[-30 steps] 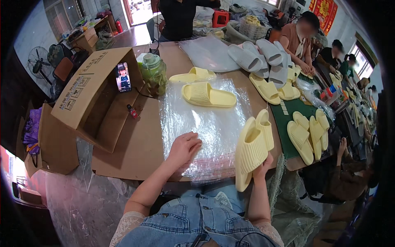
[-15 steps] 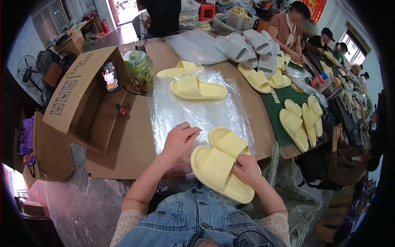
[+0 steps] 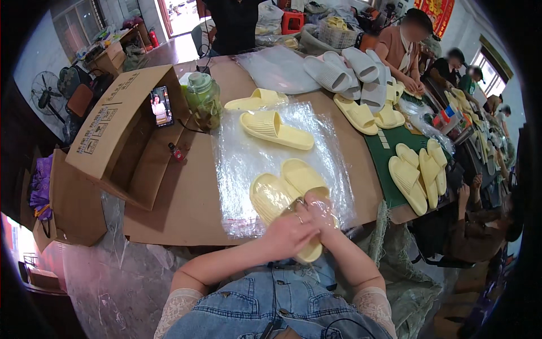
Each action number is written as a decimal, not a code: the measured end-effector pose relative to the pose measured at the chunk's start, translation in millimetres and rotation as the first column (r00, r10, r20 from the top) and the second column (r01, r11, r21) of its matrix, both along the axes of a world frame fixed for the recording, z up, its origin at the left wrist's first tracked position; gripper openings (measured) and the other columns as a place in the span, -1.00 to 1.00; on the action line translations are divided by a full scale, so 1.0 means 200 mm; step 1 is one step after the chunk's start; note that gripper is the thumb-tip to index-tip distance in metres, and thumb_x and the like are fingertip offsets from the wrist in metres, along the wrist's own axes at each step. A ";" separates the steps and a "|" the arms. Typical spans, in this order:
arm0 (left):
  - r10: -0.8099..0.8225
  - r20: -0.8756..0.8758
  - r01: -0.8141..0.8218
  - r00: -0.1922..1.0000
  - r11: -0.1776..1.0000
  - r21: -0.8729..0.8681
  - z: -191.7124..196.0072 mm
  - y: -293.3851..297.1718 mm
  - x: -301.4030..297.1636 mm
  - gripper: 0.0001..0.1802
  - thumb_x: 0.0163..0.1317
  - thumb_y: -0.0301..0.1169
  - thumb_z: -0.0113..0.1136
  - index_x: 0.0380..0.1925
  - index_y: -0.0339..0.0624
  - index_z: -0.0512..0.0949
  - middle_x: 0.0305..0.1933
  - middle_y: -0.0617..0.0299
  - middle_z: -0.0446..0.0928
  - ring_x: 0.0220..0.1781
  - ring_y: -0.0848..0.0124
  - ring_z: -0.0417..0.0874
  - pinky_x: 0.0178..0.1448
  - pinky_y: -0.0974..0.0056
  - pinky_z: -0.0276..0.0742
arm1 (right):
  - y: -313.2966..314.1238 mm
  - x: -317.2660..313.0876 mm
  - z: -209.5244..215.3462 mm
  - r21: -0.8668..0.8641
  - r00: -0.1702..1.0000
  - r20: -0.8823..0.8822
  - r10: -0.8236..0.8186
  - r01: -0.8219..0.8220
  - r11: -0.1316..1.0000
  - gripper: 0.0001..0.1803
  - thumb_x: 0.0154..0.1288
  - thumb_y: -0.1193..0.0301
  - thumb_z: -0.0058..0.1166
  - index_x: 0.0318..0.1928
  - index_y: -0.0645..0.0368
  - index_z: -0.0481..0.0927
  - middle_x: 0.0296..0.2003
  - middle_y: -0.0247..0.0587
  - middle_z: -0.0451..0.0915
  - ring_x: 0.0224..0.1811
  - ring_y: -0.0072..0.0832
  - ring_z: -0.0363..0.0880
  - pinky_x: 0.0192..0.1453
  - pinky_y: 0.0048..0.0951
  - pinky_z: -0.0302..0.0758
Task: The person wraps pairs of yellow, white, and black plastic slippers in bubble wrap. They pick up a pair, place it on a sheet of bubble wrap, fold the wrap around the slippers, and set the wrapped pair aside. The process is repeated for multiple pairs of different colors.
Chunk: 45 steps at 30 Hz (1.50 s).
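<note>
Yellow slipper pair [image 3: 288, 195] sits side by side on the clear plastic bag [image 3: 248, 155] at the desk's [image 3: 180, 198] near edge, left hand [image 3: 291, 231] and right hand [image 3: 320, 210] pressing flat on the heels, so I'd keep them aligned while sliding.

workshop | long table [image 3: 186, 198] of slippers [image 3: 276, 129] | cardboard box [image 3: 121, 135] | seated workers [image 3: 403, 48]
</note>
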<state>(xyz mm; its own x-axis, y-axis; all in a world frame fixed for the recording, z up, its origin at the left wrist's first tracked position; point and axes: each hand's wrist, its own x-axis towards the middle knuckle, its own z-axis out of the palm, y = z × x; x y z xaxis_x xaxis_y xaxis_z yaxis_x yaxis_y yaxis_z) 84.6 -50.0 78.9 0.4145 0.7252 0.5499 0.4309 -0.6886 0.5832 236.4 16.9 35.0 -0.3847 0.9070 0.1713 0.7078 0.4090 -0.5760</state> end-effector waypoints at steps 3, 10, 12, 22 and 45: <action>-0.131 0.059 0.132 0.990 0.991 -0.021 0.02 -0.10 0.05 -0.72 0.31 -0.40 0.25 0.02 -0.01 0.67 -0.29 0.19 0.58 -0.28 0.18 0.66 -0.29 0.14 0.59 | 0.05 -0.07 -0.01 0.062 0.995 -0.069 -0.079 0.083 0.995 -0.75 0.34 0.28 0.16 -0.27 0.24 0.52 -0.47 0.22 0.53 -0.34 0.18 0.57 -0.26 0.09 0.47; -0.366 0.107 0.357 0.924 0.929 0.097 0.14 -0.14 -0.03 -0.62 0.20 -0.48 0.31 0.06 -0.12 0.65 -0.34 0.18 0.52 -0.33 0.21 0.62 -0.33 0.17 0.56 | 0.18 0.00 0.20 0.100 0.910 -0.143 -0.389 0.404 0.909 -0.64 0.40 0.27 0.13 -0.43 0.33 0.54 -0.53 0.25 0.58 -0.44 0.18 0.61 -0.33 0.05 0.51; -0.333 0.050 0.327 0.941 0.940 0.099 0.14 -0.10 -0.07 -0.59 0.13 -0.50 0.32 0.03 -0.12 0.65 -0.30 0.17 0.57 -0.29 0.22 0.66 -0.29 0.19 0.60 | 0.25 0.01 0.21 0.103 0.863 -0.132 -0.488 0.502 0.859 -0.61 0.41 0.23 0.13 -0.42 0.34 0.55 -0.52 0.21 0.61 -0.42 0.11 0.65 -0.33 0.01 0.53; -0.199 -0.293 0.167 0.935 0.977 -0.131 0.01 0.08 -0.20 -0.75 0.25 -0.20 0.31 -0.19 -0.10 0.67 -0.18 0.13 0.60 -0.12 0.14 0.66 -0.09 0.12 0.62 | 0.35 0.03 -0.20 0.074 0.931 -0.174 -0.322 0.338 0.938 -0.51 0.38 0.37 0.18 0.24 0.27 0.41 -0.17 0.22 0.58 -0.13 0.10 0.55 -0.06 0.10 0.44; 0.367 -0.121 -0.367 0.922 0.930 0.020 -0.47 0.39 -0.41 -0.41 0.16 -0.08 0.39 0.15 -0.11 0.57 0.29 -0.01 0.46 0.28 -0.02 0.47 0.36 -0.02 0.38 | 0.37 0.12 0.05 0.139 0.921 0.069 -0.383 0.371 0.918 -0.38 0.22 -0.06 0.30 -0.13 0.34 0.62 -0.30 0.02 0.65 -0.25 -0.05 0.67 -0.11 -0.08 0.58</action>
